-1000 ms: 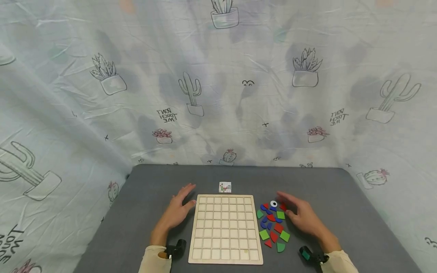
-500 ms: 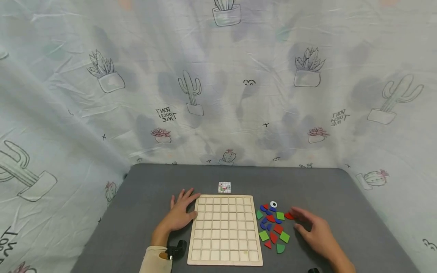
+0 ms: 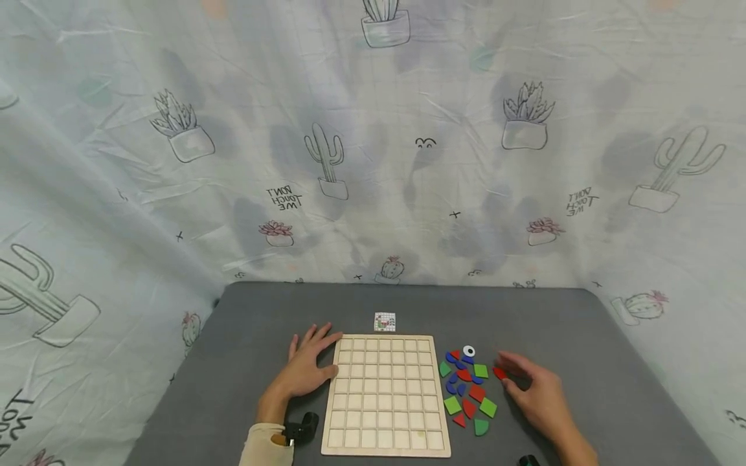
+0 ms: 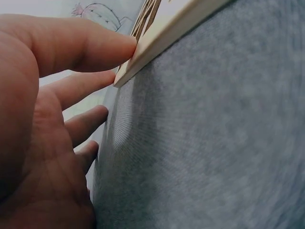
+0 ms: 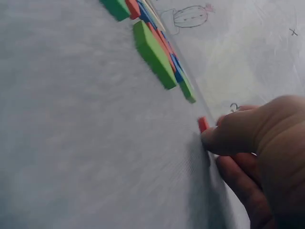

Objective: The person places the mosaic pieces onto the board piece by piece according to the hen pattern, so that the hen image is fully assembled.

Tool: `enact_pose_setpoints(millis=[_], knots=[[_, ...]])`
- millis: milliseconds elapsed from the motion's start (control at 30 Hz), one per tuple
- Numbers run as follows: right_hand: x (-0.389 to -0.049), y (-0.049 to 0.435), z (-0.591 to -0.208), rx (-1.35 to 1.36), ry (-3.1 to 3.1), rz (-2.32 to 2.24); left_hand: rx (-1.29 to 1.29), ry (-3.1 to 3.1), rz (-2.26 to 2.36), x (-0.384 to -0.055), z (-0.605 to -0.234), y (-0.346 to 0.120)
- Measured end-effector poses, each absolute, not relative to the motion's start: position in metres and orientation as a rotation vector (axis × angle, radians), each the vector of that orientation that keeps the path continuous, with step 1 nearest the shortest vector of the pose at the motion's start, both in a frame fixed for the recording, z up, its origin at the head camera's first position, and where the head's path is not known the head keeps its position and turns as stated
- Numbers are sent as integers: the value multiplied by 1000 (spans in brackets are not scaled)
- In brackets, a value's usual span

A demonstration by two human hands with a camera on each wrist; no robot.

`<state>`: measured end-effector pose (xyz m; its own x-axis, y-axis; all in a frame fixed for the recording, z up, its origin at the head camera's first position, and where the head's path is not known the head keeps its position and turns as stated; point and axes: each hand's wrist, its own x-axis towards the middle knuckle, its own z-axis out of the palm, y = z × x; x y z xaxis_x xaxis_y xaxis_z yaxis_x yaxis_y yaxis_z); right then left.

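Observation:
A pale wooden board [image 3: 384, 395] with a grid of square recesses lies flat on the table. My left hand [image 3: 303, 369] rests at its upper left edge, fingers spread; in the left wrist view the thumb and a fingertip touch the board's rim [image 4: 157, 43]. Right of the loose pieces, my right hand [image 3: 539, 391] pinches a small red piece [image 3: 500, 373] low at the table, between thumb and fingers. That red piece [image 5: 203, 124] shows by the thumb tip in the right wrist view; the fingers hide part of it, so its full shape cannot be told.
Between board and right hand lie several flat pieces: green squares [image 3: 452, 406], a red square [image 3: 476, 393], blue pieces [image 3: 451, 388], dark green quarter circles [image 3: 480, 427] and a white ring [image 3: 469, 351]. A small printed card [image 3: 384, 321] lies behind the board on the grey table [image 3: 280, 310].
My right hand has moved right and toward me, bringing the red piece away from the other pieces. The left hand has spread its fingers and come against the board's upper left corner.

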<state>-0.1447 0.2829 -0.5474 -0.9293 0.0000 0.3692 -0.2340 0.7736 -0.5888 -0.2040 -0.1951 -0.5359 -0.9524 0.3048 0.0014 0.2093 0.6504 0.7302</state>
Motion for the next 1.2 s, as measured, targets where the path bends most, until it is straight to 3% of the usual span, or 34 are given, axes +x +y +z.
enact_pose_setpoints(millis=[300, 1200], knots=[[-129, 283, -546, 97, -2580, 861, 439, 2732, 1226, -203, -536, -194], [-130, 282, -548, 194, -2460, 944, 425, 2743, 1150, -204, -541, -196]])
